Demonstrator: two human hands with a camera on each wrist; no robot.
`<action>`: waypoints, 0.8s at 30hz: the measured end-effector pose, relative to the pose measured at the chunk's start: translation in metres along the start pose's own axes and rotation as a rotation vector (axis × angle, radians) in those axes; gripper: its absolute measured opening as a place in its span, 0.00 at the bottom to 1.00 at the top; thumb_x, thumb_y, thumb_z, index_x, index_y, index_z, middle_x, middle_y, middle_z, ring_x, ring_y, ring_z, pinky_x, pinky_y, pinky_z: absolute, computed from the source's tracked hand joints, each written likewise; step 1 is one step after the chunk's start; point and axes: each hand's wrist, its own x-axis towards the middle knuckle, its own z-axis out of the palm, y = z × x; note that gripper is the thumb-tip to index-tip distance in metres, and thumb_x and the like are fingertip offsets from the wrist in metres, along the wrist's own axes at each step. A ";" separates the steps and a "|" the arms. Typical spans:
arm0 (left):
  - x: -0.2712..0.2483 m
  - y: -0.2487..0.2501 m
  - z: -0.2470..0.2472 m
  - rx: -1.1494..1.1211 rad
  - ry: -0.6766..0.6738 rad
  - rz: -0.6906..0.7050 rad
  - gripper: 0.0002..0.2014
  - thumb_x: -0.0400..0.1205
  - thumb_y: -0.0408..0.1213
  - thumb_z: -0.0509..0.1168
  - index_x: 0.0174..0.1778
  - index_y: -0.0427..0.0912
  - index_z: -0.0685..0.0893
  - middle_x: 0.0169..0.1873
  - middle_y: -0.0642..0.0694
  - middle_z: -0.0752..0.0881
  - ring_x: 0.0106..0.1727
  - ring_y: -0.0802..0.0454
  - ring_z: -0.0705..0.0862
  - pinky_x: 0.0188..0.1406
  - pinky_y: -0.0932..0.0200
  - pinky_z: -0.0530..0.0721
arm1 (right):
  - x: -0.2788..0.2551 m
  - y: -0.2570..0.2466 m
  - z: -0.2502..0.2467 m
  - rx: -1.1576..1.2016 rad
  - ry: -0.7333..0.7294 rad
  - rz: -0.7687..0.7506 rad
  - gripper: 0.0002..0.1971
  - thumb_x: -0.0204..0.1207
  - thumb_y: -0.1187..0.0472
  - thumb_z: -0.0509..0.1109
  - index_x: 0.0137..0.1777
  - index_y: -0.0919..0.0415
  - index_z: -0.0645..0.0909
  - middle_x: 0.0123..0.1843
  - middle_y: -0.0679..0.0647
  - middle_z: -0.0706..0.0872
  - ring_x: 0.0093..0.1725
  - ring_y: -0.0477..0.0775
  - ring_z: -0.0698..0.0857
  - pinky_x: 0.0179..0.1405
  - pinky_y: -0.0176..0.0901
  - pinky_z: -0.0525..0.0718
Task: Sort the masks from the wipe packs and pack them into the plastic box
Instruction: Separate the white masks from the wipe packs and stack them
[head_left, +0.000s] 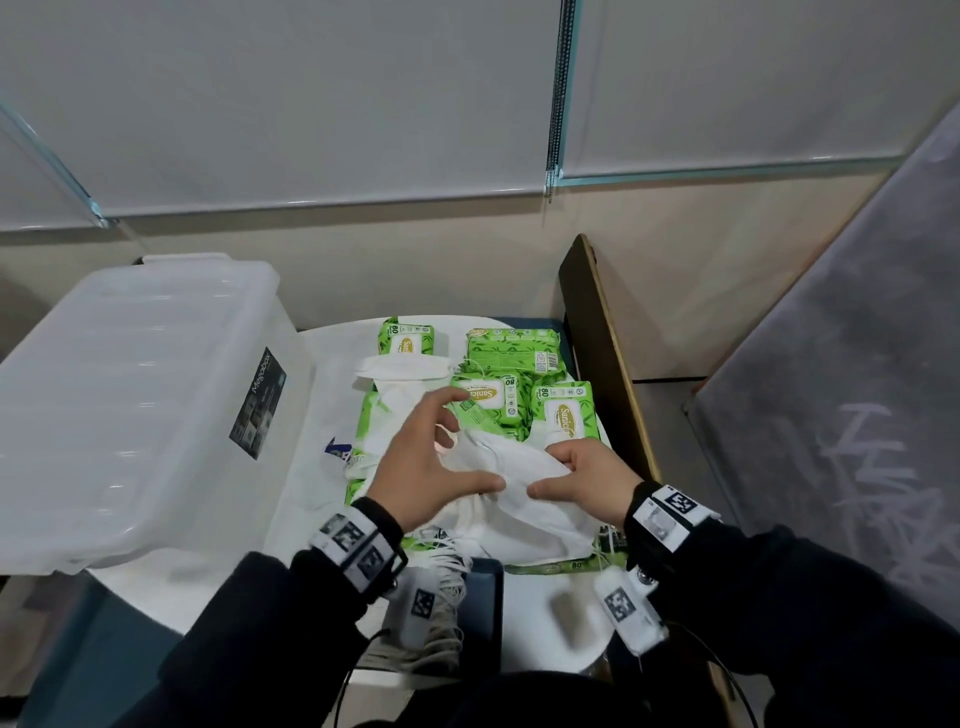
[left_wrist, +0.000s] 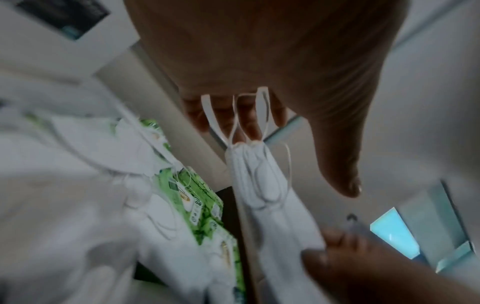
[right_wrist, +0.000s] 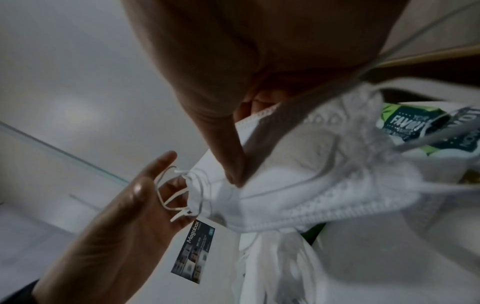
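Observation:
A small stack of white masks (head_left: 519, 467) is lifted over the pile of green wipe packs (head_left: 493, 402). My right hand (head_left: 587, 478) pinches one end of the stack between thumb and fingers; the right wrist view shows the thumb pressed on the masks (right_wrist: 311, 174). My left hand (head_left: 426, 457) is spread at the other end. In the left wrist view the ear loops (left_wrist: 233, 115) lie across its fingers and the masks (left_wrist: 262, 185) hang below. The translucent plastic box (head_left: 145, 395) stands at the left with its lid on.
More white masks (head_left: 402, 366) lie among the packs at the back, and others with loose ear loops (head_left: 441, 561) sit near the white table's front edge (head_left: 530, 613). A dark wooden board (head_left: 597, 338) stands upright along the right side.

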 end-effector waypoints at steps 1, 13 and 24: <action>-0.002 0.001 0.006 0.103 0.020 0.016 0.48 0.58 0.59 0.88 0.72 0.67 0.71 0.55 0.56 0.79 0.50 0.59 0.81 0.49 0.62 0.81 | 0.000 0.000 0.000 -0.046 -0.001 -0.014 0.05 0.71 0.64 0.84 0.43 0.56 0.92 0.41 0.54 0.94 0.37 0.47 0.90 0.43 0.45 0.87; 0.022 -0.036 -0.046 -0.068 -0.077 -0.287 0.16 0.75 0.21 0.73 0.52 0.45 0.92 0.34 0.46 0.91 0.37 0.48 0.90 0.51 0.56 0.89 | 0.016 0.012 -0.009 -0.301 0.000 0.009 0.15 0.69 0.57 0.86 0.28 0.50 0.83 0.26 0.41 0.82 0.29 0.40 0.78 0.32 0.36 0.74; 0.032 -0.091 -0.092 -0.567 -0.024 -0.612 0.12 0.87 0.27 0.62 0.58 0.37 0.90 0.32 0.47 0.76 0.27 0.53 0.71 0.36 0.56 0.75 | 0.039 0.024 -0.009 -0.013 -0.083 0.373 0.05 0.70 0.65 0.84 0.42 0.65 0.92 0.33 0.60 0.85 0.25 0.53 0.80 0.24 0.40 0.78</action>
